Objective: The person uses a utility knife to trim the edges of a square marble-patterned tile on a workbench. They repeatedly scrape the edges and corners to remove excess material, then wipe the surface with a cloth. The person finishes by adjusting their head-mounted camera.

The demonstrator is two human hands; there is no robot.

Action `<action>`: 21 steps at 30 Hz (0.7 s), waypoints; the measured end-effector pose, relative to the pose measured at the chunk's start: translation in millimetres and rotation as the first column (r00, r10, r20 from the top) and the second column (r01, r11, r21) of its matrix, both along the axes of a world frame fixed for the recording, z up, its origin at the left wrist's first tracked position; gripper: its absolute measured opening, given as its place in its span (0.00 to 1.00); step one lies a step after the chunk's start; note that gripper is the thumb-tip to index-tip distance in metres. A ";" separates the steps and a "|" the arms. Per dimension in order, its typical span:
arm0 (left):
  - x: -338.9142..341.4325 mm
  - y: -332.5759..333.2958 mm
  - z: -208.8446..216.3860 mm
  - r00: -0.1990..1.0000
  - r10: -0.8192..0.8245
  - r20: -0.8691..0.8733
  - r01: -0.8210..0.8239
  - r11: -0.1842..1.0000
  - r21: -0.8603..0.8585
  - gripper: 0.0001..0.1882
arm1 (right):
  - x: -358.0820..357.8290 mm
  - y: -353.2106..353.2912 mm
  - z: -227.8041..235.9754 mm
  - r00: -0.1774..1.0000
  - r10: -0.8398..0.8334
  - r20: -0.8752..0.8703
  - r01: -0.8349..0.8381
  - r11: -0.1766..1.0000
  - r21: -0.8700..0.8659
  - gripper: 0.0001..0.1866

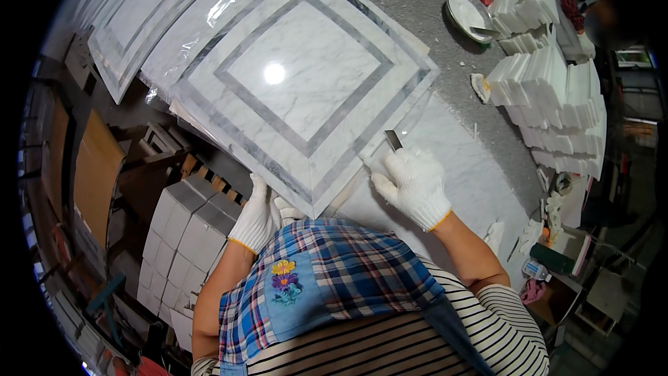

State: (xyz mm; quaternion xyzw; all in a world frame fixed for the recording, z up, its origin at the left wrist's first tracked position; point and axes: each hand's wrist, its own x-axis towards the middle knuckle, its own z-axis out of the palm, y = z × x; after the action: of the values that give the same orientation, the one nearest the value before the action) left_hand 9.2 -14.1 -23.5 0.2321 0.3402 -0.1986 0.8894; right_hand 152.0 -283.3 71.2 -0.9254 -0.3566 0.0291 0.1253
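Note:
A square marble panel (314, 68), white with two grey inlaid borders, lies with one corner pointing toward me. My left hand (256, 221), in a white knit glove, holds this panel by its near left edge; the thumb stands along the edge and the fingers are partly hidden below it. My right hand (415, 186), gloved likewise, is closed around a flat-bladed scraper (394, 141). The blade points up and away from me, close beside the panel's near right edge. Most of the handle is hidden inside the glove.
Another bordered panel (142, 10) and clear plastic film (226, 3) lie at the far left. A bowl (468, 17) with white contents and a blade stands far right, near stacked white tiles (550, 97). Grey-white boxes (188, 237) stand low left. Another person's sleeve (569, 3) shows at far right.

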 end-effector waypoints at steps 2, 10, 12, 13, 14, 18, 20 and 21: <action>4.2 -5.4 4.1 0.999 0.037 -0.038 -0.034 0.997 0.073 0.42 | -3.4 0.5 -1.4 0.999 -0.001 -0.036 0.002 1.000 0.013 0.13; 6.6 -4.3 15.9 1.000 0.016 -0.023 -0.017 1.000 -0.012 0.39 | -9.2 1.1 -5.6 0.998 0.014 -0.054 -0.014 1.000 0.000 0.11; 7.6 -6.4 16.1 0.998 0.049 -0.045 -0.048 0.999 0.017 0.38 | -9.2 1.6 -5.7 0.999 0.027 -0.039 -0.027 0.999 -0.019 0.10; 7.7 -8.2 12.2 0.995 0.071 -0.067 -0.069 0.997 0.033 0.38 | -8.9 1.3 -5.7 0.999 0.036 -0.034 -0.036 0.999 -0.008 0.09; 7.0 -8.9 8.8 0.992 0.094 -0.088 -0.090 0.995 0.049 0.38 | -8.8 1.0 -5.7 0.999 0.044 -0.029 -0.044 0.999 0.002 0.09; 5.4 -7.1 7.6 0.997 0.060 -0.048 -0.057 0.997 0.061 0.44 | -12.0 3.6 -0.2 0.994 0.082 -0.076 -0.085 0.995 -0.047 0.09; 9.3 -9.2 19.0 0.997 0.060 -0.043 -0.059 0.997 0.042 0.44 | -13.0 3.7 -4.1 0.995 0.093 -0.048 -0.093 0.996 -0.002 0.10; 8.9 -8.9 18.1 0.998 0.052 -0.041 -0.050 0.998 0.049 0.45 | -13.6 3.9 -6.3 0.995 0.098 -0.034 -0.097 0.995 0.020 0.10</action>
State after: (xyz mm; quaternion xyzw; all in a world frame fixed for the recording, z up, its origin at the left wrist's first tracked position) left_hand 18.1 -23.0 -5.4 0.2405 0.3692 -0.1726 0.8810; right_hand 138.4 -279.4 64.9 -0.9050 -0.3994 0.0480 0.1385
